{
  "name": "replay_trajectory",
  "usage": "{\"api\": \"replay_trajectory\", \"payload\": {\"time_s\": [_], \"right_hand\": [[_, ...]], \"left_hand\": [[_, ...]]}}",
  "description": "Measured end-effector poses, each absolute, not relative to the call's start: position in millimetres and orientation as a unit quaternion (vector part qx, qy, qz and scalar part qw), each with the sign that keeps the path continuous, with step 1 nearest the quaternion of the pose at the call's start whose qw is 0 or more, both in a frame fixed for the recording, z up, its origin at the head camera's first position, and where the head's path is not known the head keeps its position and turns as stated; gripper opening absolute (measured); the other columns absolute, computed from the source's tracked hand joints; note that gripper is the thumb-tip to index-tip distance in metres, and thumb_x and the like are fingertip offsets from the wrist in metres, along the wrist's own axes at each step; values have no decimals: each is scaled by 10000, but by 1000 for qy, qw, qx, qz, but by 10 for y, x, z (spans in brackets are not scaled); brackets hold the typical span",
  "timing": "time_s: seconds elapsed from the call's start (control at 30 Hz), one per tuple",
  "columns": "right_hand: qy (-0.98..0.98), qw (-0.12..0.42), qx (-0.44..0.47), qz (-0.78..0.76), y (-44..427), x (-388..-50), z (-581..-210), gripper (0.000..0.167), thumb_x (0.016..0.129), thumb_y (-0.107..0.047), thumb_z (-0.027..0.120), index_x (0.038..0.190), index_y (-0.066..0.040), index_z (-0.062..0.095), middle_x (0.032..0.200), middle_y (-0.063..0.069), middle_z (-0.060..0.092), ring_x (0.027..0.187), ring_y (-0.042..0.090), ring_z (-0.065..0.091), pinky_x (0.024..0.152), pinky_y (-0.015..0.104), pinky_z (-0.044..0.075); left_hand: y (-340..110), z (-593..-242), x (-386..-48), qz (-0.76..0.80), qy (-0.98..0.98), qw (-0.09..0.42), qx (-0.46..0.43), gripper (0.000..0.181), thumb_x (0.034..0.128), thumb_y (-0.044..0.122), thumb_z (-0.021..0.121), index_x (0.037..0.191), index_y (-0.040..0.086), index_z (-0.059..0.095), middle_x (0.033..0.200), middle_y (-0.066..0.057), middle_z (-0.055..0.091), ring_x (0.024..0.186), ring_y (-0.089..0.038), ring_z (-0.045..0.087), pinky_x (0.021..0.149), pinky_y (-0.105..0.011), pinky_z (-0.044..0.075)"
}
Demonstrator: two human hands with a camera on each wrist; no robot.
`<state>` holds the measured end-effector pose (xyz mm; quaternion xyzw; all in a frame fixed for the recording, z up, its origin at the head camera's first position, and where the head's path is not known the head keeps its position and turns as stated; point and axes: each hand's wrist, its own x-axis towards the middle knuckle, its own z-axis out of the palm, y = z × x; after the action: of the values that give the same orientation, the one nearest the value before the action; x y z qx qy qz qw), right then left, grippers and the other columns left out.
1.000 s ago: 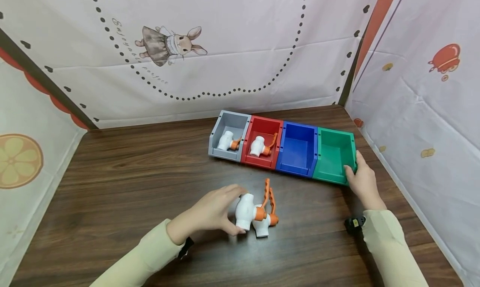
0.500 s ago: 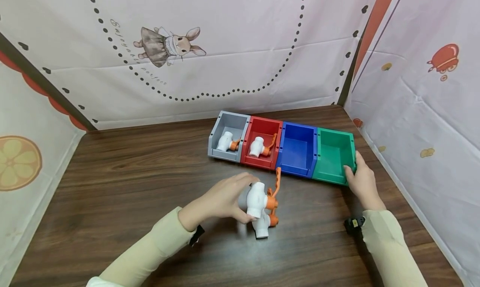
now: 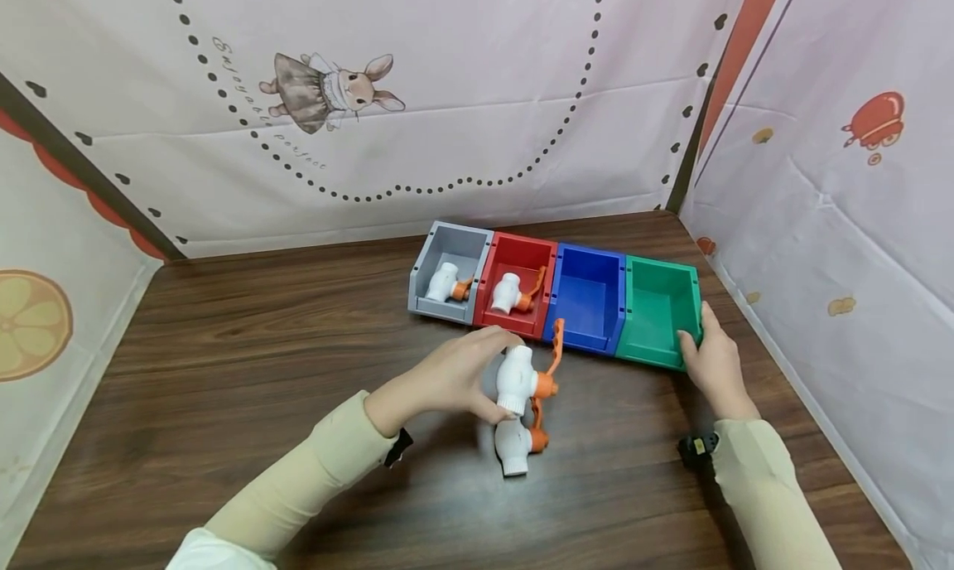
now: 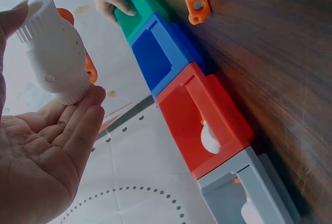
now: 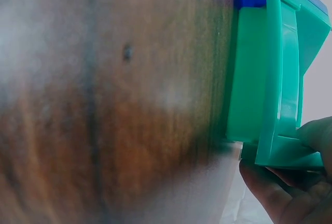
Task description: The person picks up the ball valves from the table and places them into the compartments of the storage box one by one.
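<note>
My left hand (image 3: 455,377) pinches a white ball valve (image 3: 516,379) with an orange lever handle, thumb at one end and fingers at the other. In the left wrist view the held valve (image 4: 57,53) is raised off the table. Just below it in the head view, a second white valve (image 3: 513,447) with an orange handle lies on the table, partly covered by the held one. My right hand (image 3: 715,363) grips the outer side wall of the green bin (image 3: 659,356); the right wrist view shows thumb and fingers on either side of that wall (image 5: 275,151).
Joined in a row with the green bin are a blue bin (image 3: 585,338), a red bin (image 3: 514,326) and a grey bin (image 3: 440,309). One valve (image 3: 507,293) lies in the red bin, another valve (image 3: 443,282) in the grey. Printed cloth (image 3: 477,98) hangs behind the wooden table (image 3: 261,321).
My left hand has lifted the held valve and carried it right and farther back, uncovering more of the valve on the table. The right hand stays on the green bin.
</note>
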<state>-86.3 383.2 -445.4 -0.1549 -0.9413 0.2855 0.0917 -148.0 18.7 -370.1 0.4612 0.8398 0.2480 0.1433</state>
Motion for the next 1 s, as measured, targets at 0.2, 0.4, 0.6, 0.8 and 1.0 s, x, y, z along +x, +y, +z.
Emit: {"api": "replay_trajectory", "payload": {"time_s": [0.2, 0.4, 0.6, 0.8, 1.0], "right_hand": [[-940, 87, -163, 285, 3859, -865, -4439, 619, 980, -107, 439, 1471, 98, 123, 1361, 429, 337, 1189, 581, 388, 957, 662, 343], [-939, 69, -173, 288, 3858, -883, -4447, 635, 976, -111, 437, 1472, 103, 103, 1392, 422, 296, 1224, 578, 355, 985, 659, 320], [-938, 75, -174, 290, 3838, -883, -4454, 635, 977, -121, 445, 1470, 105, 115, 1384, 422, 311, 1226, 565, 368, 993, 644, 326], [-939, 71, -176, 287, 3836, -891, -4445, 634, 977, -121, 453, 1465, 113, 124, 1382, 425, 311, 1230, 566, 365, 996, 644, 324], [-939, 67, -181, 286, 3850, -892, -4461, 630, 980, -128, 442, 1470, 103, 120, 1391, 419, 305, 1238, 566, 355, 998, 646, 321]], "left_hand": [[261, -3657, -1522, 250, 838, 150, 461, 762, 668, 334, 825, 1309, 86, 496, 1266, -29, 561, 1151, -192, 513, 957, -380, 479], [325, -3683, -1578, 252, 836, 145, 466, 755, 665, 342, 820, 1306, 104, 501, 1271, -13, 557, 1137, -172, 508, 948, -365, 481], [391, -3689, -1623, 252, 833, 137, 474, 743, 667, 348, 831, 1288, 87, 518, 1261, -37, 561, 1114, -178, 524, 944, -368, 487], [438, -3698, -1703, 259, 832, 141, 469, 746, 670, 335, 826, 1299, 89, 510, 1245, -28, 568, 1093, -189, 533, 935, -365, 490], [470, -3726, -1806, 275, 830, 154, 461, 750, 666, 328, 830, 1303, 101, 504, 1268, -24, 556, 1124, -213, 530, 952, -390, 482]]}}
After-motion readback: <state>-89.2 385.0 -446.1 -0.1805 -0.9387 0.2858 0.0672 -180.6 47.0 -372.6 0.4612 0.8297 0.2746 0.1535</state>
